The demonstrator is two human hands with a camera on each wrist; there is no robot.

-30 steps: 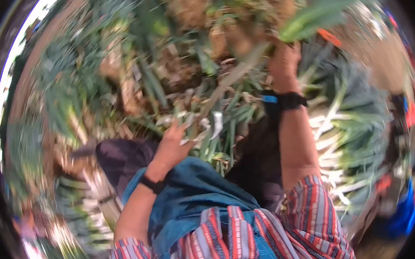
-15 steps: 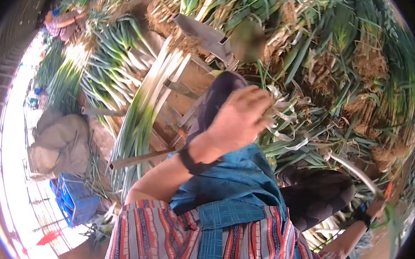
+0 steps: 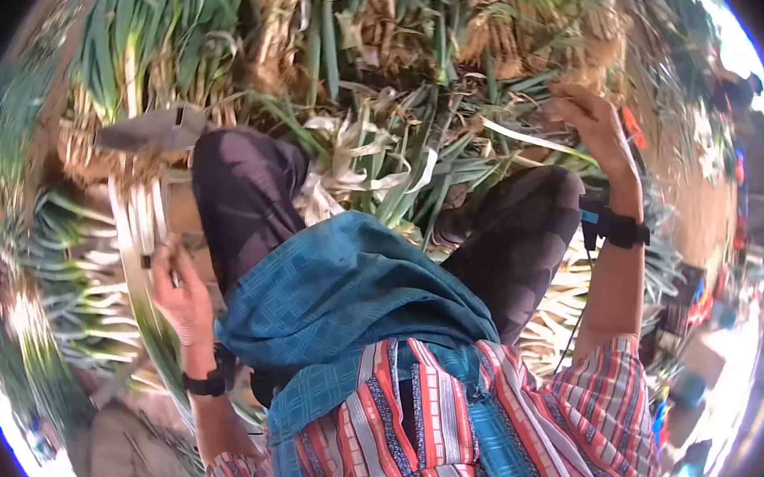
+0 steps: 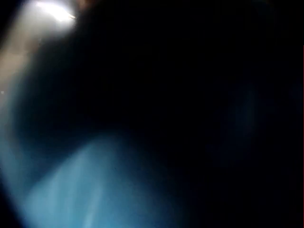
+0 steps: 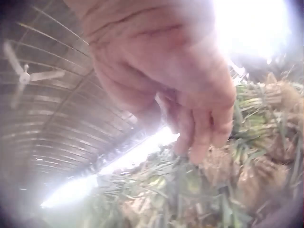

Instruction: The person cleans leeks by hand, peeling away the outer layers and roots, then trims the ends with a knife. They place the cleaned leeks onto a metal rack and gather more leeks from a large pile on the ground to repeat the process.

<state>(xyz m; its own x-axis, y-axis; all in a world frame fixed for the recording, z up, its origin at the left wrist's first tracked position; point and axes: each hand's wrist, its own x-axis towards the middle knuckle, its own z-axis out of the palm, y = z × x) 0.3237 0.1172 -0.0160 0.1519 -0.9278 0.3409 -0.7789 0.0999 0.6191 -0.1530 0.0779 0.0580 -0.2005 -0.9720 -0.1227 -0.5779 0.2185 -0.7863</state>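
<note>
My left hand [image 3: 182, 294] hovers left of my knee, fingers loosely bent with nothing visible in them. Beside it, pale-stemmed leeks [image 3: 139, 219] lie with their roots away from me. The left wrist view is mostly dark, with blue cloth [image 4: 90, 190] low down. My right hand [image 3: 595, 134] is beyond my right knee; in the right wrist view its fingers [image 5: 202, 137] hang loosely, holding nothing. A single leek [image 3: 533, 140] lies just left of that hand, its green end close to the wrist. An orange object [image 3: 631, 128] shows just right of the hand.
Bundles of rooted leeks [image 3: 496, 46] line the far side. Leaf scraps [image 3: 361, 156] cover the ground between my knees. More leeks lie in rows at left [image 3: 81, 304] and right [image 3: 555, 315]. A grey flat piece [image 3: 153, 129] stands beside my left knee.
My head turned left, then back right. The left hand moved from over my lap to beside the leeks at left. The right hand, which held a leek earlier, has let go of it.
</note>
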